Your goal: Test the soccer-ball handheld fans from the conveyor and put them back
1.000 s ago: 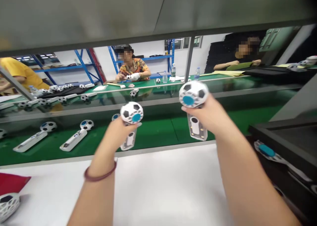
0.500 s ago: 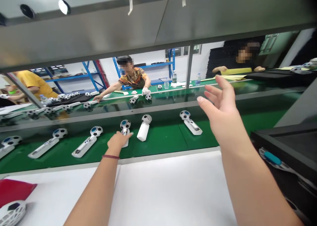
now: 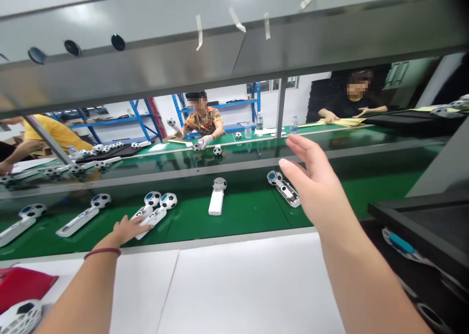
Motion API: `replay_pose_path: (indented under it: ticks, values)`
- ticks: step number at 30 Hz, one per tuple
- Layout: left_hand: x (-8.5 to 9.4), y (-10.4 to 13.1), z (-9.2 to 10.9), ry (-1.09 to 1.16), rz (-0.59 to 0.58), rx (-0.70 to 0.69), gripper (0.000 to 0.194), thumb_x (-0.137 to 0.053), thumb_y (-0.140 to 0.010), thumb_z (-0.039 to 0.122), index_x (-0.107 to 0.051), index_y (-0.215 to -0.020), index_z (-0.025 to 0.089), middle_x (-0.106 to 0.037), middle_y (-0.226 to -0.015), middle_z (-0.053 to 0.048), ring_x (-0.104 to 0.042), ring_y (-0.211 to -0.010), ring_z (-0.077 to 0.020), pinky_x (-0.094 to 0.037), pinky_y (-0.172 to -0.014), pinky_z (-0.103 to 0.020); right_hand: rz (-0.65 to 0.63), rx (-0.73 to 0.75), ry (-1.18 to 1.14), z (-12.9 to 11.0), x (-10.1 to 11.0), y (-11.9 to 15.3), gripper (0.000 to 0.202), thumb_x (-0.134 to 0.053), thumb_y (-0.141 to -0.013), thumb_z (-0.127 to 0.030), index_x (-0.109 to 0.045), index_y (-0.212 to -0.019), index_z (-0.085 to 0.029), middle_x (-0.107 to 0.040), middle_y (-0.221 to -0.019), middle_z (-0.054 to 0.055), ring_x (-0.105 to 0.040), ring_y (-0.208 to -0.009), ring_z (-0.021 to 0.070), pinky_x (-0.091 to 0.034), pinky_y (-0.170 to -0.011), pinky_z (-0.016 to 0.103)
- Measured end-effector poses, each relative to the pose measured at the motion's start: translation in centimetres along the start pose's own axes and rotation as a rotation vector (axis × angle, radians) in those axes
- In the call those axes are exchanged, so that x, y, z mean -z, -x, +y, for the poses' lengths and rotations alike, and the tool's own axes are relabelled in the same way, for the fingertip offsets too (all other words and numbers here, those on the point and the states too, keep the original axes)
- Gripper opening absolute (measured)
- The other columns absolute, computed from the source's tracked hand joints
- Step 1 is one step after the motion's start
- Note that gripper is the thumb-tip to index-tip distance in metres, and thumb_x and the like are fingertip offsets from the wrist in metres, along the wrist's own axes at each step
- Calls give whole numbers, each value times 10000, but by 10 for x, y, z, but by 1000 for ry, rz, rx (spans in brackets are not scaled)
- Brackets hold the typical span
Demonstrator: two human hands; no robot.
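Observation:
My left hand is low over the green belt, its fingers and thumb across the handles of two handheld fans lying side by side. One soccer-ball fan has its handle under my thumb; a second fan lies just left of it, by my fingers. Both have black-and-white soccer-ball heads. My right hand is raised in the air, fingers apart and holding nothing. Just left of it lies an opened fan with inner parts showing. Between my hands a white fan rests with its smooth handle side up.
More fans lie leftward along the green belt. White sheets cover the table before me. A lattice ball part sits beside a red object. Black trays stand right. Co-workers work beyond a metal post.
My left hand has moved left, and the fan under it now lies against the neighbouring one. My right hand stays raised, slightly lower. Across the belt, a co-worker has drawn back an outstretched arm.

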State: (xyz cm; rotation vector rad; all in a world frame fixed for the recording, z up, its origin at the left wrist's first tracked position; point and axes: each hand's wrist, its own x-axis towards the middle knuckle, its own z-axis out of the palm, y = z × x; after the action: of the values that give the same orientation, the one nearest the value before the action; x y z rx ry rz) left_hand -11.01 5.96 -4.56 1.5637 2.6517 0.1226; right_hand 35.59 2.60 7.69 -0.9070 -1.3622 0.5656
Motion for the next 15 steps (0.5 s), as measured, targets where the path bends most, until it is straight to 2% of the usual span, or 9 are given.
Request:
replay_pose_path:
  ticks: [3, 6, 8, 10, 12, 13, 15]
  values:
    - [-5, 6, -4, 129, 9, -10, 535, -496, -621, 513, -637, -991, 154, -616, -957, -178, -513, -1050, -407, -405, -854, -463, -43, -35, -52, 4, -7, 0, 435, -560, -801, -324, -464, -1225, -308, -456, -1326, 24, -355, -1284, 231, -278, -1068, 470]
    - [-8, 18, 23, 286, 68, -33, 553, -462, -644, 538, -614, -977, 123, -617, -915, -164, -551, -970, -394, -428, -827, -441, -116, -112, -94, 14, -20, 1, 472, -566, -797, -347, -444, -1252, -309, -436, -1345, 35, -338, -1295, 226, -252, -1081, 467]
    - [-3, 33, 55, 407, 105, -92, 560, -437, -672, 552, -585, -1008, 129, -614, -948, -125, -571, -941, -333, -452, -808, -376, -206, -189, -102, 19, -30, 6, 547, -578, -790, -380, -395, -1303, -322, -390, -1384, 41, -308, -1314, 233, -220, -1091, 472]
    - [10, 56, 93, 502, 147, -164, 536, -420, -698, 545, -566, -1031, 151, -603, -968, -92, -567, -937, -297, -457, -804, -347, -322, -291, -126, 19, -40, 14, 630, -578, -790, -417, -313, -1358, -349, -321, -1432, 37, -279, -1330, 245, -195, -1093, 492]
    - [30, 90, 134, 590, 229, -230, 515, -443, -697, 539, -549, -1069, 199, -535, -1120, -74, -501, -1058, -282, -417, -890, -347, -427, -396, -202, 13, -49, 23, 716, -592, -779, -442, -231, -1393, -362, -268, -1462, 39, -260, -1340, 257, -200, -1085, 507]
    - [41, 110, 154, 712, 284, -296, 493, -498, -666, 518, -568, -1033, 197, -508, -1137, -89, -481, -1079, -292, -396, -921, -371, -468, -431, -274, 9, -52, 27, 756, -609, -769, -441, -204, -1402, -355, -270, -1462, 45, -265, -1339, 256, -218, -1082, 501]
    - [59, 152, 188, 881, 302, -418, 437, -582, -606, 492, -604, -948, 220, -473, -1136, -92, -483, -1069, -302, -407, -915, -402, -514, -450, -475, -1, -56, 32, 777, -639, -752, -414, -218, -1399, -321, -359, -1417, 64, -339, -1305, 243, -290, -1063, 459]
